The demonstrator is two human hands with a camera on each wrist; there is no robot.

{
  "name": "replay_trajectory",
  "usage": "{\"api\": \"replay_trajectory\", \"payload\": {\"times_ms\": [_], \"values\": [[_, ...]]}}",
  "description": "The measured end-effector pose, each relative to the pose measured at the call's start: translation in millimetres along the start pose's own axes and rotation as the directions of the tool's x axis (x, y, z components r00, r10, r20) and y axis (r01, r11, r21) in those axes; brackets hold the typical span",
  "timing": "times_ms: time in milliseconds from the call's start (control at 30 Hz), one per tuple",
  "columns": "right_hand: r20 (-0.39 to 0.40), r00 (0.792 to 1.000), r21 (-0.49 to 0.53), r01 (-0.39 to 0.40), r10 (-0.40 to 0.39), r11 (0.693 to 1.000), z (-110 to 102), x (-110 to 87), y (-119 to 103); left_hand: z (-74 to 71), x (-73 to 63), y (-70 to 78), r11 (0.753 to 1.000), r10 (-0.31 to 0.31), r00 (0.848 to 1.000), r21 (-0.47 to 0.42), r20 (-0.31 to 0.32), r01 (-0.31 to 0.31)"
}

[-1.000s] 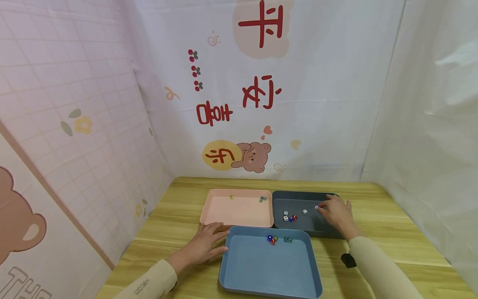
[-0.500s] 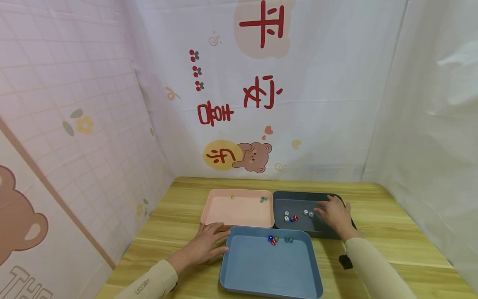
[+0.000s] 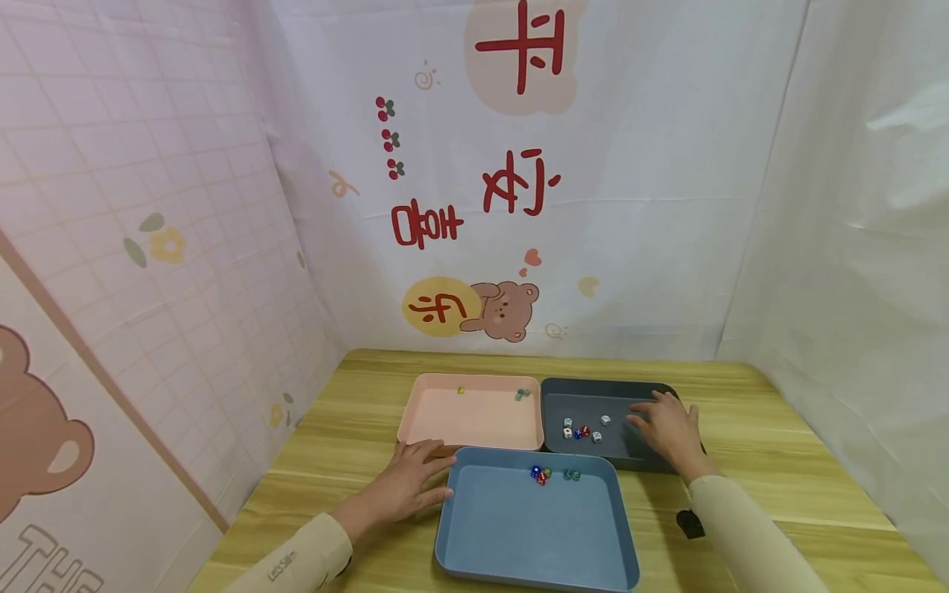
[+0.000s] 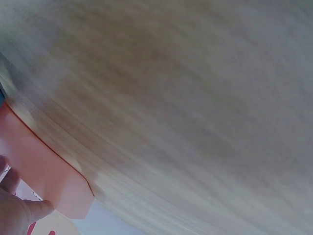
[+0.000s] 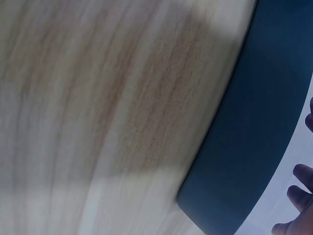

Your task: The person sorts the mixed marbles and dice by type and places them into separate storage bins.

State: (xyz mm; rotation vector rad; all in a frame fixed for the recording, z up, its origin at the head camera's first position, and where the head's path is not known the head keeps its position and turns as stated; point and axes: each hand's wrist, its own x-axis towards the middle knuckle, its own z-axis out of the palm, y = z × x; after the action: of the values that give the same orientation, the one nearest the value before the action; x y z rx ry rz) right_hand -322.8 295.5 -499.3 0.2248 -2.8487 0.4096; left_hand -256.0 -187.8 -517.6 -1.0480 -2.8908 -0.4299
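Observation:
My right hand (image 3: 670, 432) is over the right side of the dark grey tray (image 3: 641, 449), fingers spread, holding nothing. White dice (image 3: 605, 420) lie apart from it toward the tray's left, with a red die (image 3: 585, 431) and a blue die (image 3: 578, 434) among them. My left hand (image 3: 404, 484) has its fingers extended at the left edge of the blue tray (image 3: 534, 535), close to the front corner of the pink tray (image 3: 474, 420). In the right wrist view only some fingertips (image 5: 298, 196) show beyond the dark tray's wall.
Inside the blue tray, a red die (image 3: 542, 478), a blue die (image 3: 535, 472) and several green ones (image 3: 572, 475) sit near the far wall. The pink tray holds a yellow piece (image 3: 460, 390) and bluish-green pieces (image 3: 522, 394). A printed curtain (image 3: 630, 206) hangs behind the wooden table (image 3: 771, 461).
The right hand has let go of a white die, which has travelled left and toward me across the dark tray. My right fingers have spread; the left hand stays put.

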Motion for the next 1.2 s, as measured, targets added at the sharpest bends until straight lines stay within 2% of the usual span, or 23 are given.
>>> {"api": "replay_trajectory", "payload": {"times_ms": [500, 767, 1200], "values": [[-0.009, 1.0, 0.046, 0.016, -0.016, 0.999, 6.9, -0.6, -13.8, -3.6, -0.6, 2.3, 1.0, -0.001, 1.0, -0.001, -0.003, 0.001], [-0.021, 0.998, 0.096, 0.067, -0.065, 0.993, 12.9, -2.3, -25.7, -6.1, -1.3, 3.3, 1.0, 0.01, 1.0, -0.009, -0.003, -0.01], [-0.029, 0.986, 0.207, 0.166, -0.164, 0.964, 17.9, -13.9, -55.3, -5.3, -0.7, 2.8, 1.0, -0.002, 1.0, 0.001, 0.007, 0.002]]}}
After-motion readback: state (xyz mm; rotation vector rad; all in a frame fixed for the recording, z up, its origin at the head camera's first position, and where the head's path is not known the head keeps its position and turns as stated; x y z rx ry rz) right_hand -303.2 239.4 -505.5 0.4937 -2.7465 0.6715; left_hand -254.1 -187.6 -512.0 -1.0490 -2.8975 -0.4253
